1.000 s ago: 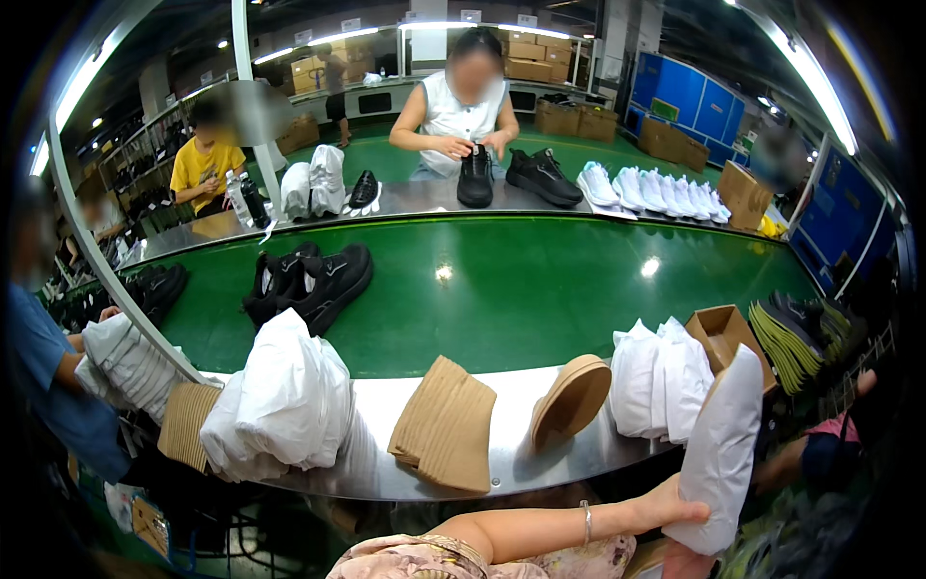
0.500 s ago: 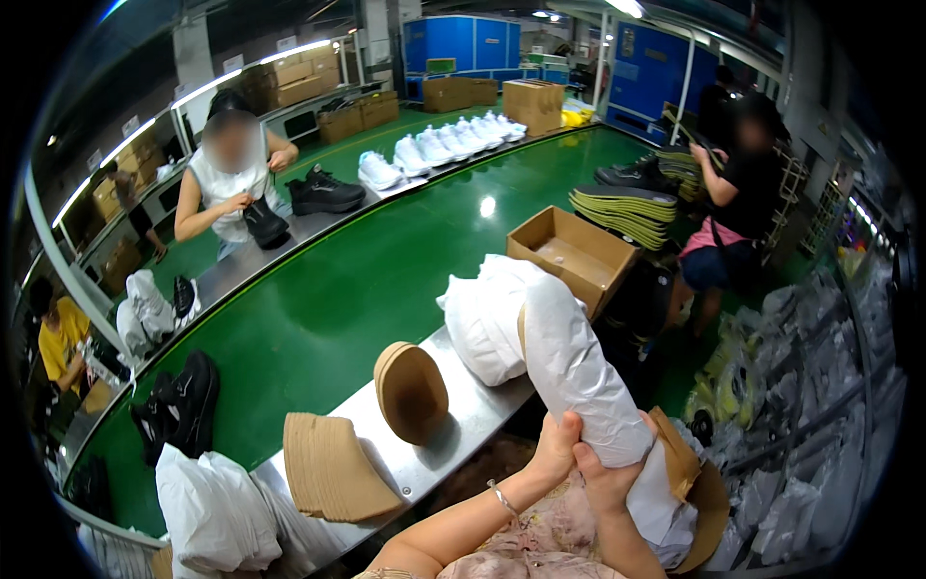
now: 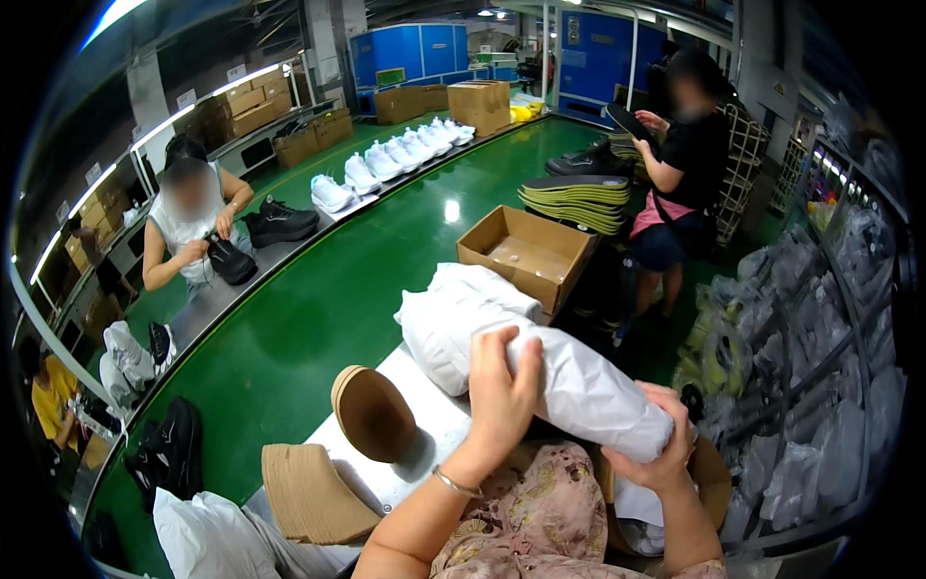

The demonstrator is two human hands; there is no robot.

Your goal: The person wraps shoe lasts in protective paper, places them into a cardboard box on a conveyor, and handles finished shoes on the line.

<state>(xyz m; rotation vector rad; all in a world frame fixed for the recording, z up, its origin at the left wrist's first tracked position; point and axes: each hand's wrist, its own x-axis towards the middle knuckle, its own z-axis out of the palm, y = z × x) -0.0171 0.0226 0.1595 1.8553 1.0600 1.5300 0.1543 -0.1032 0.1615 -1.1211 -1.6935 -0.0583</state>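
Observation:
I hold a long bundle wrapped in white tissue paper in front of my chest, lying roughly level. My left hand grips its left end from the near side, fingers curled over the top. Underneath the right end, my right hand cups it. Just behind the bundle lies a pile of more white wrapped bundles on the pale shelf beside the green conveyor belt. What is inside the paper is hidden.
An open cardboard box stands past the pile. Brown cardboard inserts and a fanned stack lie to my left. A seated person handles a black shoe; a standing person is by stacked insoles.
My view has swung right along the belt. The white wrapped bundle came from my right hand's reach into both hands and tilted from upright to nearly level.

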